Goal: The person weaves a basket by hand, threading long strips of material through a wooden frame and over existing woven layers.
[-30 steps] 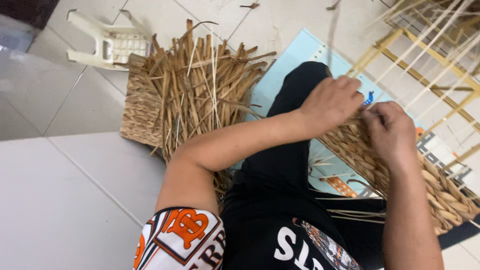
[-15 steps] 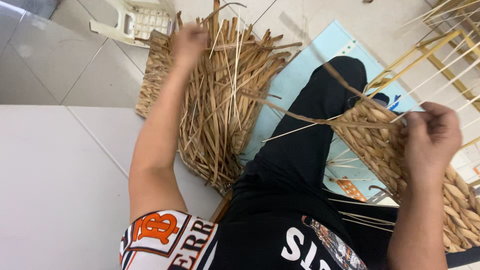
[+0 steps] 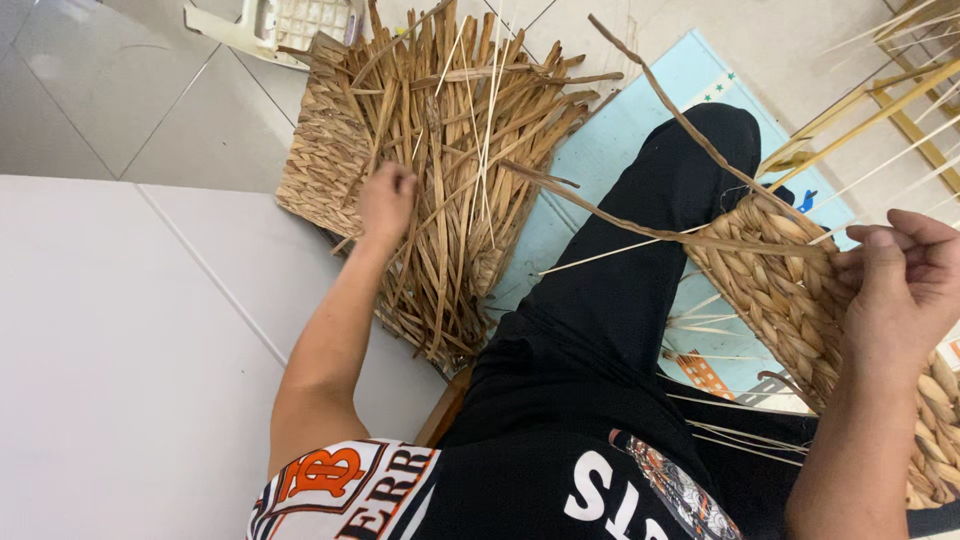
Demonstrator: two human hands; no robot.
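- the left hand rests on the pile of dried straw strands, fingers curled down into them; whether they grip a strand cannot be told.
- the pile lies on a woven mat on the tiled floor, to the left of the person's black-trousered leg.
- the right hand is closed on the end of a long flat strand, thumb pressed over it, just against the half-woven basket piece.
- that strand runs leftward across the knee, its free end near the pile.
- a white plastic stool lies beyond the mat.
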